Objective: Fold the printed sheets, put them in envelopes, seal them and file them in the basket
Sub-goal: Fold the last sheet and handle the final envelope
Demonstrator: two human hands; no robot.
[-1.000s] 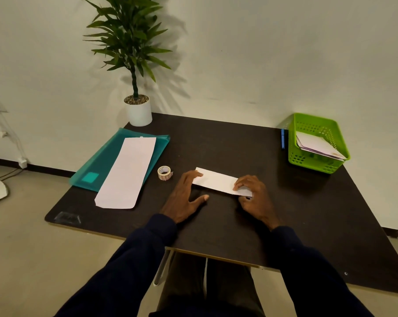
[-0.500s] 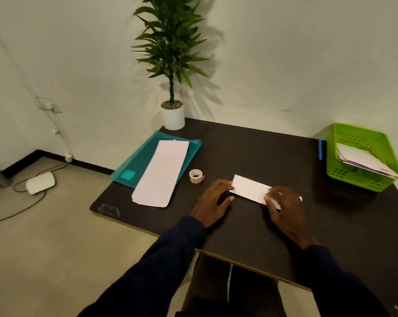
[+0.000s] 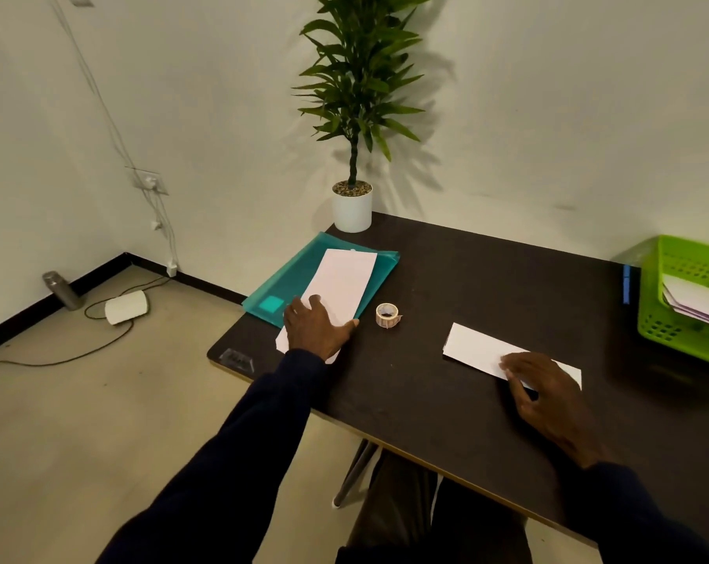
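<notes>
A folded white sheet (image 3: 477, 347) lies on the dark table (image 3: 446, 400) right of centre. My right hand (image 3: 544, 394) rests on its near right end with fingers spread flat. A long pale envelope (image 3: 344, 278) lies on a teal folder (image 3: 291, 287) at the table's left side. My left hand (image 3: 316, 329) lies on the envelope's near end, fingers spread, thumb at its right edge. A small roll of stickers (image 3: 387, 315) stands between the two hands. The green basket (image 3: 670, 315) with several envelopes in it sits at the far right.
A potted plant (image 3: 352, 205) stands at the table's back edge by the wall. A blue pen (image 3: 626, 284) lies left of the basket. On the floor to the left are cables, a white device (image 3: 125, 306) and a metal bottle (image 3: 61, 289).
My left hand left the folded sheet and moved left onto the envelope on the teal folder. My right hand stayed on the sheet. The view swung to the left.
</notes>
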